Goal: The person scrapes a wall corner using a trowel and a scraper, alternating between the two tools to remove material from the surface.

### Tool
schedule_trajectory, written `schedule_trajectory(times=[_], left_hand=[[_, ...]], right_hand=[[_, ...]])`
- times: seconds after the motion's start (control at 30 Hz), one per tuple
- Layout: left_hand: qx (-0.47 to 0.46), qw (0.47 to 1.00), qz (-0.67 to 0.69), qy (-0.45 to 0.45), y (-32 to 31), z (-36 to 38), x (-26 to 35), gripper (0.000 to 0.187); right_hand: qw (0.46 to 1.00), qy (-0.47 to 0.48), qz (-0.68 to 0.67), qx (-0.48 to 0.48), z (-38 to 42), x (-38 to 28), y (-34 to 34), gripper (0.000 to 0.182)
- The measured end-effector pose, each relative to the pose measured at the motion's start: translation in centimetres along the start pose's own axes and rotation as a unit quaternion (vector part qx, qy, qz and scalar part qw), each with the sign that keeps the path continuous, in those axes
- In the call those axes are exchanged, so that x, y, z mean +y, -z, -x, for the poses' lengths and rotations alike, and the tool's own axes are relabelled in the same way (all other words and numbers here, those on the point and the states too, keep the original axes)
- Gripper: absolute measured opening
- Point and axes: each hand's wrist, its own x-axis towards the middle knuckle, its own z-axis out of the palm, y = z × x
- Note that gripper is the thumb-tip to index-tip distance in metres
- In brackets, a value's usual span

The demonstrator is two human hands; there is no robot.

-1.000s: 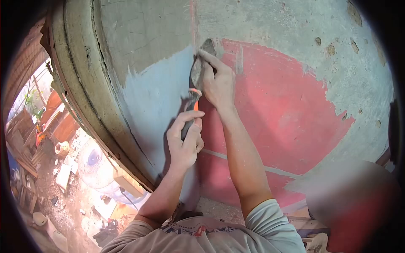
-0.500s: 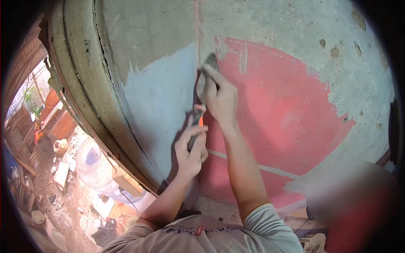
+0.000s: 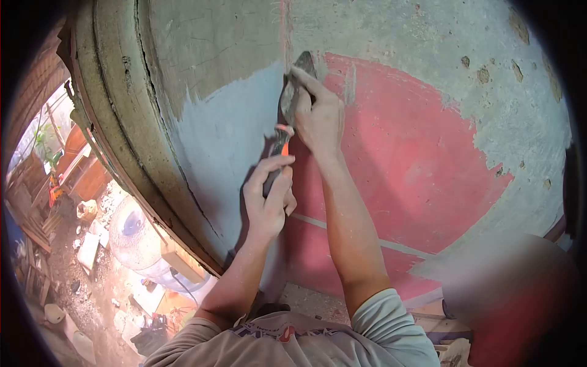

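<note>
A trowel (image 3: 290, 101) with a grey, smeared blade and a black-and-orange handle lies along the corner where the two walls meet. My left hand (image 3: 269, 192) is wrapped round its handle, below the blade. Higher up, my right hand (image 3: 319, 122) grips the blade, thumb and fingers closed on it, and the dark tip points up past them. Pale blue paint covers part of the left wall (image 3: 229, 131). On the right wall (image 3: 403, 147) there is a large red patch, with bare grey-green plaster around it.
At the left runs a ridged, cracked concrete edge (image 3: 122, 122). Beyond it, lower down, are a large clear water bottle (image 3: 131, 235), wood pieces (image 3: 183, 260) and rubble on the ground. A blurred grey-and-red shape (image 3: 513, 300) fills the lower right.
Both hands and the trowel have slid upward along the corner, the left hand also shifting slightly left. Both hands keep their hold.
</note>
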Motion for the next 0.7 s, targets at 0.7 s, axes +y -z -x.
schedule_trajectory(times=[0.7], left_hand=[[-0.026,1.0,-0.01,-0.002,0.3,3.7,-2.4,0.019]], right_hand=[[0.999,-0.027,-0.037,-0.012,3.8,2.2,1.5,0.034]])
